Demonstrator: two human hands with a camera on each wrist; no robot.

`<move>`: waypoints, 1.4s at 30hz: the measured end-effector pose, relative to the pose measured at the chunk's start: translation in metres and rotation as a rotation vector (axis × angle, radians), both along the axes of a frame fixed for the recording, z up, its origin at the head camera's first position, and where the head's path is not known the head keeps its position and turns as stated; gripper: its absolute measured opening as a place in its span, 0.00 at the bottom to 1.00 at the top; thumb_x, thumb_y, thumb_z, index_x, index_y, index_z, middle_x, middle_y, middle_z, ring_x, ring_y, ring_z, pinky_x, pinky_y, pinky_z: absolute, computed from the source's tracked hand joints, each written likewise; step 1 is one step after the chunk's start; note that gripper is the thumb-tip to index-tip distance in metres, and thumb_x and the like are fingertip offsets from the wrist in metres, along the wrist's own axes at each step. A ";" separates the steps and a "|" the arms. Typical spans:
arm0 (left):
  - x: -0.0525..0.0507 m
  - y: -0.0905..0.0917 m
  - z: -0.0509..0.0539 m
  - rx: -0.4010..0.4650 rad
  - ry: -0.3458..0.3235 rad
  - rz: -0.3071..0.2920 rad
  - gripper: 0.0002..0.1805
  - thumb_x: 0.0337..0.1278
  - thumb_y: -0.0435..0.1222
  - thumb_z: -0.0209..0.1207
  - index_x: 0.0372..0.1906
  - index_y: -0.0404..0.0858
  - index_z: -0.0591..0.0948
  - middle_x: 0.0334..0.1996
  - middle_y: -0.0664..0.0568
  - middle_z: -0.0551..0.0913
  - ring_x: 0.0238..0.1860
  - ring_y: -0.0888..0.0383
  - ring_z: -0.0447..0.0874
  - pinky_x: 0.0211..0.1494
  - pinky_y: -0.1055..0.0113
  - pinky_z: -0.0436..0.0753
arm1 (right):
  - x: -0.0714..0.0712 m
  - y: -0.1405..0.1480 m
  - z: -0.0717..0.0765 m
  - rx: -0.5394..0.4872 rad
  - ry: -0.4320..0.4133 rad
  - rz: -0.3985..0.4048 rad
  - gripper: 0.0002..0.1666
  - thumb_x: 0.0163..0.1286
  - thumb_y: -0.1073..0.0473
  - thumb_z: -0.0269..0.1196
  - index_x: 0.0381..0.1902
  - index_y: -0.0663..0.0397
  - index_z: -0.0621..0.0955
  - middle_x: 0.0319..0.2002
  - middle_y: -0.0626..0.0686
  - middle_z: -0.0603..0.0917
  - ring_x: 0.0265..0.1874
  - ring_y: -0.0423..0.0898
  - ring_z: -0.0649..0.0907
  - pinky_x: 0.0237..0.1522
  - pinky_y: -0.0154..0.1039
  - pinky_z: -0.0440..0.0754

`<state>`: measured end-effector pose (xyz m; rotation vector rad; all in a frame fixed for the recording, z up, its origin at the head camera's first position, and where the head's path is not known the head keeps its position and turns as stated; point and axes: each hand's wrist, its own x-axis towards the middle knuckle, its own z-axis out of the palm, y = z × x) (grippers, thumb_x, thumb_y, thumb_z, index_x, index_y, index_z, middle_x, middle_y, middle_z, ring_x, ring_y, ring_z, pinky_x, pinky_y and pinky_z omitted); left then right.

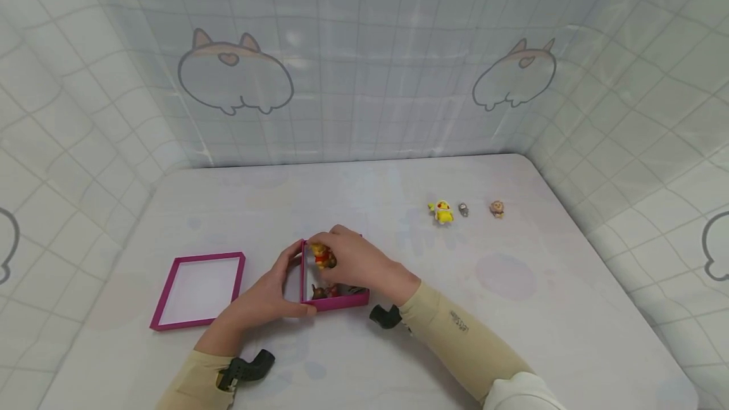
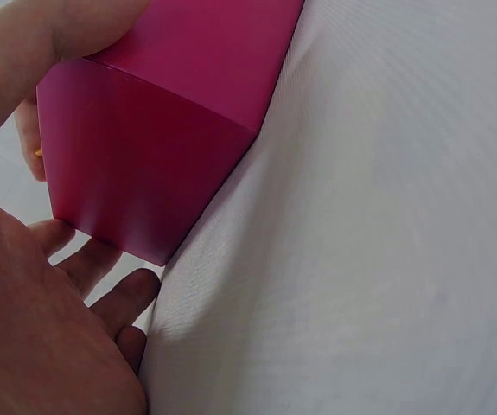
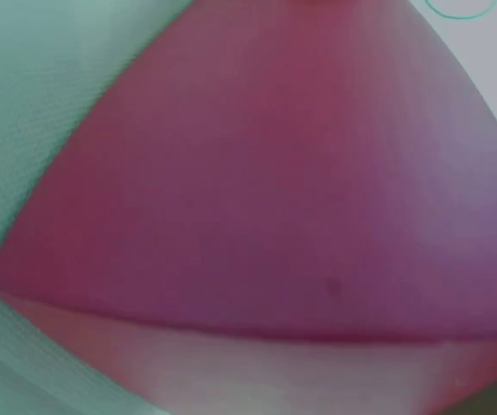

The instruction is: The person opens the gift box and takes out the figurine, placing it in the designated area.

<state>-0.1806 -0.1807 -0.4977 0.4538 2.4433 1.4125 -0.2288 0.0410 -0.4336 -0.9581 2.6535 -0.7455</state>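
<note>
My left hand (image 1: 266, 296) grips the left end of an open magenta box (image 1: 342, 302), thumb on the near side and fingers round toward the far side. In the left wrist view, the box corner (image 2: 136, 164) sits between that thumb and the fingers. Over the box, my right hand (image 1: 359, 260) pinches a yellow bear figurine (image 1: 323, 256) in a red top. Small brown and reddish figurines (image 1: 326, 291) lie inside near the front wall; the hand hides part of the interior. A magenta box wall (image 3: 274, 216) fills most of the right wrist view.
A shallow magenta-rimmed lid (image 1: 242, 277) with a white inside lies left of the box. Toward the back right are a yellow figurine (image 1: 442, 212), a tiny grey one (image 1: 464, 209) and a brownish one (image 1: 497, 209). Tiled-pattern curtains (image 1: 376, 68) surround the white table (image 1: 455, 347).
</note>
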 end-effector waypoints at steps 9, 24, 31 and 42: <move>0.000 0.000 0.000 -0.007 0.006 -0.006 0.68 0.34 0.56 0.77 0.78 0.56 0.43 0.77 0.50 0.50 0.76 0.45 0.49 0.67 0.36 0.63 | -0.003 0.008 0.007 -0.072 -0.002 -0.001 0.36 0.59 0.54 0.73 0.66 0.44 0.75 0.53 0.45 0.76 0.44 0.38 0.75 0.45 0.29 0.79; -0.001 -0.001 0.004 -0.001 -0.015 0.003 0.69 0.31 0.57 0.78 0.78 0.59 0.44 0.76 0.53 0.52 0.76 0.49 0.50 0.68 0.37 0.61 | -0.014 0.029 0.018 -0.258 -0.127 -0.084 0.36 0.59 0.52 0.74 0.65 0.42 0.75 0.49 0.45 0.78 0.41 0.41 0.81 0.40 0.32 0.83; -0.002 -0.001 0.004 -0.011 -0.017 0.002 0.70 0.31 0.57 0.78 0.78 0.58 0.43 0.77 0.51 0.51 0.76 0.48 0.49 0.68 0.37 0.61 | -0.018 0.038 0.016 -0.242 -0.130 -0.173 0.35 0.59 0.48 0.74 0.62 0.39 0.72 0.48 0.45 0.79 0.43 0.41 0.80 0.43 0.35 0.82; -0.002 -0.002 0.005 -0.015 -0.018 0.002 0.70 0.31 0.57 0.78 0.78 0.58 0.43 0.77 0.52 0.51 0.76 0.47 0.48 0.69 0.37 0.60 | -0.028 0.060 0.013 -0.275 -0.130 -0.270 0.33 0.59 0.49 0.74 0.61 0.38 0.74 0.46 0.44 0.80 0.42 0.41 0.81 0.43 0.36 0.82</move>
